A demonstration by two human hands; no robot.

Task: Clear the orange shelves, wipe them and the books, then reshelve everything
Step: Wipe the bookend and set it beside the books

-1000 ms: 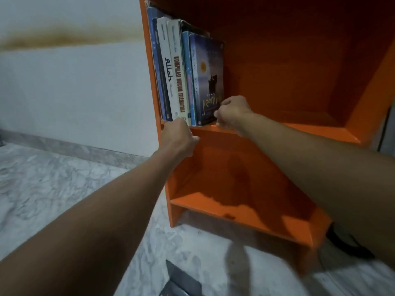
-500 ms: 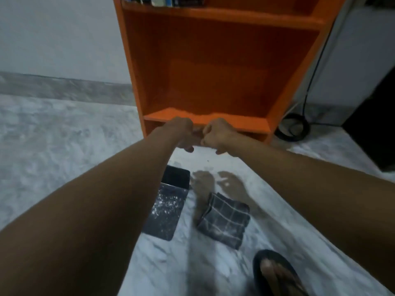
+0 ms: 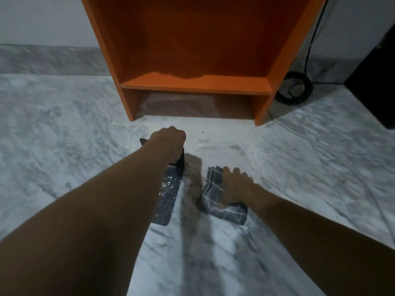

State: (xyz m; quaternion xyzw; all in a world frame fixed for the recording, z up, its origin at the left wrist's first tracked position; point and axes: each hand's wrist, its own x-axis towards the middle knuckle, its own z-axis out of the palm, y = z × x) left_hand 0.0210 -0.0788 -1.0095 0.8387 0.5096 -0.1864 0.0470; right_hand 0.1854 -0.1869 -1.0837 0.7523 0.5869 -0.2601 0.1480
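Hands apart: right hand [image 3: 236, 188] flat on cloth [image 3: 232, 214], left hand [image 3: 168, 144] curled over far end of book [image 3: 167, 197], grip hidden, can't tell. Both items on floor [image 3: 64, 146], near shelf [image 3: 192, 87]. Risk: floor looks dusty, cloth could carry grit onto shelf; end-held book may slip.

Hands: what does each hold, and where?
Right hand lies over the folded cloth, thumb at its near edge. Left hand curls over the dark book, at its far end; grips unclear.

Left hand [image 3: 168, 144] fisted; right hand [image 3: 236, 189] splayed, palm down.
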